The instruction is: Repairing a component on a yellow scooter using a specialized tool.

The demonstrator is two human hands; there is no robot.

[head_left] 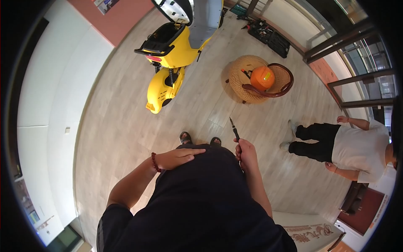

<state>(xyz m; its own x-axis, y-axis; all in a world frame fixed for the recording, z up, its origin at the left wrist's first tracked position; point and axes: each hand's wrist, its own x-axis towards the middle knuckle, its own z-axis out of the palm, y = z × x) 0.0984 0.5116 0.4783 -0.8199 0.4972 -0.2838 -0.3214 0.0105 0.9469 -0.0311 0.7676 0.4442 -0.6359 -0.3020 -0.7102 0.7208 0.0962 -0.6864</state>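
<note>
In my right hand is a black-handled screwdriver, gripped by its handle with the slim metal shaft pointing up and away from me. The fingers are closed around the handle. My left hand lies flat against the front of my dark shirt, fingers stretched out and holding nothing. A red bead bracelet circles the left wrist. Ahead on the left stands a yellow electric scooter; its seat is tipped up, exposing the black storage well beneath.
A wicker chair with an orange helmet on it stands ahead right. Behind it an opened black toolbox lies on the wood-look floor. Another person stands at the right. A white wall runs along the left.
</note>
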